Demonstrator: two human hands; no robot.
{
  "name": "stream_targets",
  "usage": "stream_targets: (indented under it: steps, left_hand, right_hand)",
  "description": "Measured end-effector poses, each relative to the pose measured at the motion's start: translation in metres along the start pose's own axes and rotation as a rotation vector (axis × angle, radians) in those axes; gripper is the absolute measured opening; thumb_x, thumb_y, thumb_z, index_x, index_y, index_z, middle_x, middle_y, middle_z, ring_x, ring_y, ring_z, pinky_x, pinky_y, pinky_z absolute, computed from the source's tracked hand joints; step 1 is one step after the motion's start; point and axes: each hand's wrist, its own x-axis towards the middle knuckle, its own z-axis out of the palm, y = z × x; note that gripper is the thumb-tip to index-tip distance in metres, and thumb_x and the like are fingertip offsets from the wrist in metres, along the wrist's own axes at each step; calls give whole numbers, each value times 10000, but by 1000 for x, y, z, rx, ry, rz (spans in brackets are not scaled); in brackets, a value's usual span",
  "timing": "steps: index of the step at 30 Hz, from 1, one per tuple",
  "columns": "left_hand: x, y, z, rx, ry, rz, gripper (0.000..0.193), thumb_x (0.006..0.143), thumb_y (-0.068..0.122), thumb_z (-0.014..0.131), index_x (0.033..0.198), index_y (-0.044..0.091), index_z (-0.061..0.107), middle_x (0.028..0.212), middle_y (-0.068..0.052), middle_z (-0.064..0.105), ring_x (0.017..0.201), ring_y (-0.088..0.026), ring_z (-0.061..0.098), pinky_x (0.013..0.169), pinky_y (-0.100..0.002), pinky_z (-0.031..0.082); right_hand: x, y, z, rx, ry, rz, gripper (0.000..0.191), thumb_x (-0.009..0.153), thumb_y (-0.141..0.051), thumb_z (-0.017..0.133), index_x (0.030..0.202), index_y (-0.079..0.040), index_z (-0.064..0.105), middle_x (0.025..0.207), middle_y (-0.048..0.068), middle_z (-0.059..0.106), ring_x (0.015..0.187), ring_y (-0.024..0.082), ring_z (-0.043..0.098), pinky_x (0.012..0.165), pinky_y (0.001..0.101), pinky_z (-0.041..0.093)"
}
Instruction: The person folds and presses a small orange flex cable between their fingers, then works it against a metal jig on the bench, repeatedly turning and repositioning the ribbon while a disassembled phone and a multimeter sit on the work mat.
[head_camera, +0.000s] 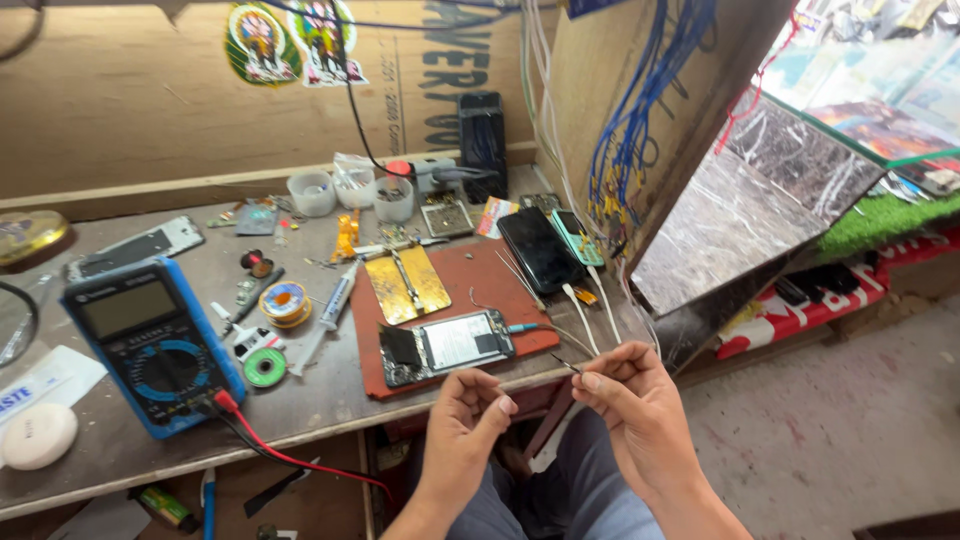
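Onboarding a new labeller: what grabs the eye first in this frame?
The blue multimeter at the bench's left, with red and black leads trailing off the front edge. Centre, an opened phone lies on a reddish-brown mat. Below it, over the lap, the right hand pinches thin tweezers; the left hand is curled and looks empty.

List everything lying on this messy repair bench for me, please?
Multimeter: one, blue, bench left, red and black leads.
Opened phone: one, on red-brown mat.
Dark phone: one, black, mat's right edge.
Solder spools: two, by syringe.
Plastic cups: three, whitish, at back.
Gold plate: one, mat's rear.
Left hand: loosely curled, holds nothing seen.
Right hand: pinches thin tweezers.
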Motion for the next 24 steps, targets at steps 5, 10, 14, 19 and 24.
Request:
stream_targets:
  steps: [5, 10, 14, 19, 24]
  left_hand:
    - [4, -4, -3, -28, -6, -25, 207, 932, -1, 677, 1108, 24, 570, 932, -43, 661, 842, -94, 630, 747, -246, 515]
    - [10, -12, -3, -89, -6, -58, 197, 925, -9, 696, 1086, 17, 586, 927, -26, 649, 863, -89, 640, 783, -237, 522]
    - [15, -19, -2, -25, -30, -67, 199, 924, 1, 712, 1065, 33, 576, 895, -8, 651, 815, -69, 630, 744, -227, 519]
    - [16, -22, 2, 123, -45, -101, 227, 902, 75, 770, 1051, 60, 600, 850, 40, 635, 780, -22, 604, 716, -184, 486]
    - [20, -14, 9, 121, -88, -150, 224, 890, 100, 800, 1027, 60, 627, 821, 50, 651, 704, 3, 558, 659, -170, 437]
  right_hand:
    - [8, -2, 4, -55, -29, 22, 332, 856, 42, 693, 1115, -52, 507, 973, 117, 679, 905, 207, 693, 817, 351, 572]
    - [31, -4, 13, -128, -49, 99, 312, 850, 7, 702, 1100, -42, 522, 961, 92, 663, 902, 200, 692, 820, 352, 574]
    - [63, -2, 37, -203, -181, 96, 249, 874, -42, 731, 1062, -14, 572, 944, 103, 668, 867, 191, 669, 806, 339, 553]
    - [119, 11, 85, -245, -340, 267, 281, 823, -81, 769, 1026, -69, 574, 980, 44, 665, 920, 137, 671, 838, 319, 549]
    - [185, 44, 159, -191, -534, 443, 289, 833, -50, 743, 1047, -84, 551, 982, 78, 670, 950, 183, 702, 902, 361, 580]
